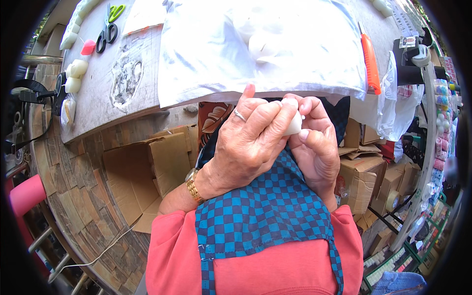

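Observation:
Between my two hands, just off the near edge of the table, is a small white candle (pixel 295 125), partly hidden by my fingers. My left hand (pixel 248 130) is closed over it from the left, with a ring on one finger and a gold watch (pixel 193 186) at the wrist. The curled fingers and thumb of my right hand (pixel 317 145) pinch its right side. Beyond them a white cloth (pixel 206 64) covers the middle of the table. Several white candles (pixel 263 45) lie on it, washed out by bright light.
An orange cutter knife (pixel 369 64) lies along the cloth's right edge. Scissors with black handles (pixel 106 38), green-handled scissors (pixel 116 12) and a pink candle (pixel 88 47) are on the left of the table (pixel 98 105). Open cardboard boxes (pixel 130 172) stand underneath. Plastic bags (pixel 393 105) hang at right.

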A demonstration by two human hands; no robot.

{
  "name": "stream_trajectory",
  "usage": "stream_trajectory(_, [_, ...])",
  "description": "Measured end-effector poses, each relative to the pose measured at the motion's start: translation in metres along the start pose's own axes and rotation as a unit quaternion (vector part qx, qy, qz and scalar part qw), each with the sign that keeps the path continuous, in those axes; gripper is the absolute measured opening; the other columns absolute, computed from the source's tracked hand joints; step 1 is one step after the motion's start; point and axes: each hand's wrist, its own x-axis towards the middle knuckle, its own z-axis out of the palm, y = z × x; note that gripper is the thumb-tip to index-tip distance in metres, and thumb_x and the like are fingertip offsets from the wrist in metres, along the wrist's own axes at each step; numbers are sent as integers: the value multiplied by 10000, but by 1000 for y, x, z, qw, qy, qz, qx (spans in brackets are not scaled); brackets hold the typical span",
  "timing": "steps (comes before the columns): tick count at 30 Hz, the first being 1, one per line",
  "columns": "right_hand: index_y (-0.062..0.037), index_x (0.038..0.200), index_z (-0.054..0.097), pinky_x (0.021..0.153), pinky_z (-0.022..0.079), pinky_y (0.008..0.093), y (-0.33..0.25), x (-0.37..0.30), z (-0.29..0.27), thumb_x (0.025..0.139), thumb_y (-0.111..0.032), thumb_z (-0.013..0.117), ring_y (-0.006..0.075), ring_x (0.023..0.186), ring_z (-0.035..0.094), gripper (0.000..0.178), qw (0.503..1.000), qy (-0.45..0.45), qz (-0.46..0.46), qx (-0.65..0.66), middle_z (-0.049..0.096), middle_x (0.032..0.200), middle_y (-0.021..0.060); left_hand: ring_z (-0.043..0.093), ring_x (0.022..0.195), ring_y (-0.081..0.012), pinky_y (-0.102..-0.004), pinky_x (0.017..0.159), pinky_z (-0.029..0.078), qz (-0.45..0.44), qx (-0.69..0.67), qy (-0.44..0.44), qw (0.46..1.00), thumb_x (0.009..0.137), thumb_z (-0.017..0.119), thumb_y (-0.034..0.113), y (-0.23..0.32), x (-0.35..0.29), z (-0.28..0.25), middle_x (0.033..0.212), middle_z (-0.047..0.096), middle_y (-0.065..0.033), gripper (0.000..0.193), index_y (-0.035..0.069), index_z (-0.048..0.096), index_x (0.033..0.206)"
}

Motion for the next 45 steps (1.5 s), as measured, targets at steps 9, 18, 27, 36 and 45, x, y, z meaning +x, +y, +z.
stream_trajectory(9, [-72, 1119, 494, 1050, 394, 365, 3, 0, -4, 852, -73, 629, 208, 1188, 510, 299, 1000, 10, 6, 17, 514, 1261, 96, 650, 905, -201, -478, 1100, 411, -29, -8, -6, 1000, 650, 814, 19, 3, 0, -1, 980, 626, -34, 588, 65, 681, 1220])
stream_trajectory(18, [-54, 1121, 510, 967, 464, 381, -2, 1, -10, 912, -166, 604, 215, 1153, 539, 255, 999, -9, 24, 39, 537, 1234, 112, 647, 924, -247, -530, 1063, 439, -90, -96, -26, 991, 657, 804, 45, -1, 0, -6, 986, 615, -67, 609, 71, 651, 1246])
stream_trajectory(27, [-32, 1029, 565, 860, 518, 355, -1, -3, -3, 980, -161, 508, 218, 1057, 594, 149, 995, 38, -52, -72, 574, 1196, 132, 648, 927, -263, -516, 1072, 428, -129, -150, -49, 979, 681, 798, 38, -1, 3, -10, 1000, 620, -88, 579, 77, 651, 1240])
stream_trajectory(36, [-1, 962, 649, 855, 525, 403, -114, 70, -63, 921, -153, 624, 319, 942, 649, 159, 432, 269, -417, -753, 672, 1022, 176, 634, 1052, -271, -354, 879, 527, -201, -270, -81, 938, 783, 766, 123, -9, -2, -19, 1173, 606, -148, 532, 46, 620, 1289])
stream_trajectory(45, [-39, 1320, 584, 976, 487, 454, -152, 140, -125, 930, -264, 526, 409, 1091, 644, 453, 370, 290, -136, -872, 659, 1184, 250, 597, 1144, -204, -327, 981, 513, -282, -442, -59, 849, 851, 741, 81, -10, -5, -33, 1232, 573, -114, 487, 21, 586, 1310])
